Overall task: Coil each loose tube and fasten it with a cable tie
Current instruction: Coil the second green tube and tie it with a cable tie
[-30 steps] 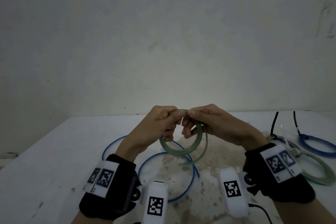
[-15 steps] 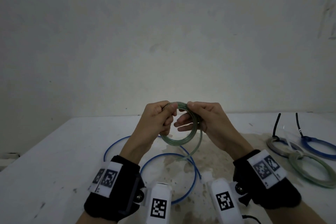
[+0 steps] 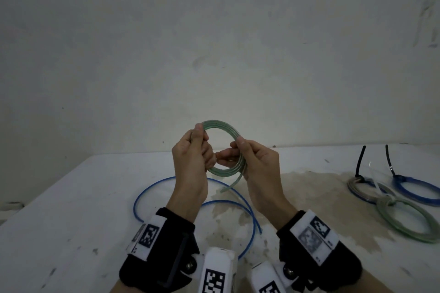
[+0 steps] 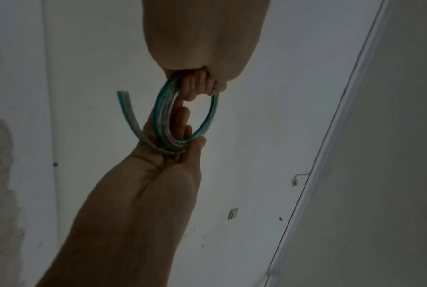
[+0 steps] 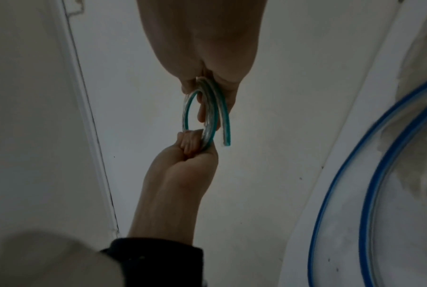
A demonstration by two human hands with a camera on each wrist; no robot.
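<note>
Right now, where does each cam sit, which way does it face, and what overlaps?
Head: worn on the head, facing forward and down at the table; shows left hand and right hand gripping the green tube coil.
Left wrist: looks along the left hand; right hand reaches in from below.
Right wrist: looks along the right hand; left hand and its black cuff below, blue tube at right.
Shared: all three show the coil and both hands.
</note>
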